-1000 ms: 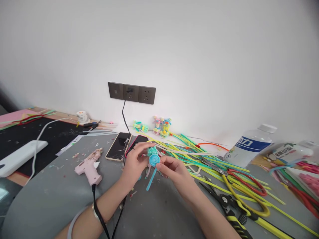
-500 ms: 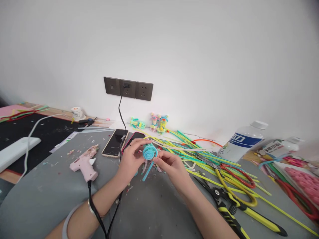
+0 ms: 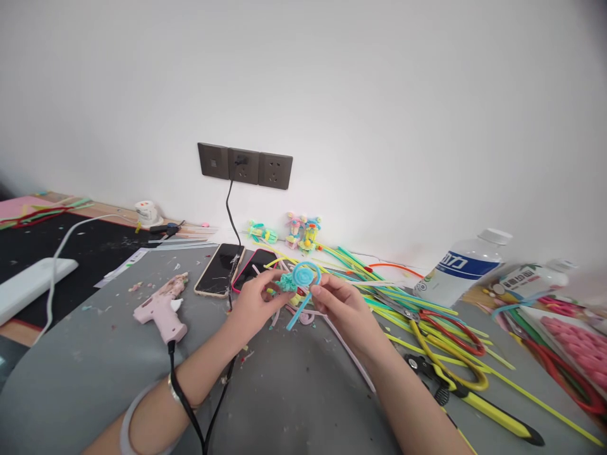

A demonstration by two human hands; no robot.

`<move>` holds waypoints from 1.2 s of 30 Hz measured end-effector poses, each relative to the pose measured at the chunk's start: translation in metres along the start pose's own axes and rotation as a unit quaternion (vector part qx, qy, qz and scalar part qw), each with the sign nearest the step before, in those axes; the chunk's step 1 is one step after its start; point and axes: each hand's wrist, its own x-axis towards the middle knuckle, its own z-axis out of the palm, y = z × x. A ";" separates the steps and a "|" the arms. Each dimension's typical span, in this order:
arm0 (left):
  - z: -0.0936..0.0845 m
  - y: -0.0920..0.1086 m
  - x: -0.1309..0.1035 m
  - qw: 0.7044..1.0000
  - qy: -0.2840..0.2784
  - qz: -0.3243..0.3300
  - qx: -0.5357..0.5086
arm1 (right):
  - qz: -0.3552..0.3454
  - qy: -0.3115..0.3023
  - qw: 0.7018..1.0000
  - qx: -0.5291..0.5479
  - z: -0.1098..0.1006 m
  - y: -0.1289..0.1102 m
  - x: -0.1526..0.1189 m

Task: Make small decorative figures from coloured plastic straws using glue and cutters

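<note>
My left hand [image 3: 258,300] is closed on a fuzzy teal pipe-cleaner piece [image 3: 287,284], partly covered by the fingers. Just right of it, my right hand [image 3: 339,303] pinches a light blue pipe-cleaner coil [image 3: 303,275], a flat spiral inside a wider loop with a loose tail slanting down to the left. The coil and the teal piece sit side by side; whether they touch I cannot tell. Beneath the hands lie pale pink pipe-cleaner pieces [image 3: 307,318].
A pink glue gun [image 3: 161,313] lies left, its black cord running past my left forearm. Two phones [image 3: 219,270] lie behind. Several pipe-cleaner figures [image 3: 310,234] stand by the wall. Yellow and green pipe cleaners, scissors [image 3: 467,379], pliers [image 3: 497,417] and a bottle [image 3: 459,268] occupy the right.
The blue coil has moved right, off the front of the teal piece, and its loop looks wider. Both hands have shifted slightly right. More of the pink pieces beneath shows.
</note>
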 end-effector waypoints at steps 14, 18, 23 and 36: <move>0.000 0.005 -0.007 0.935 -0.283 0.041 0.209 | 0.039 0.030 0.996 0.072 -0.039 -0.016 0.007; -0.002 0.007 -0.006 0.940 -0.274 0.037 0.200 | 0.047 0.014 0.997 0.067 -0.035 -0.017 0.007; -0.005 0.004 -0.005 0.956 -0.263 0.014 0.131 | 0.053 -0.012 0.997 0.048 -0.032 -0.019 0.005; -0.003 0.014 -0.001 0.972 -0.120 -0.037 -0.199 | 0.037 -0.118 0.992 -0.037 -0.021 -0.013 -0.002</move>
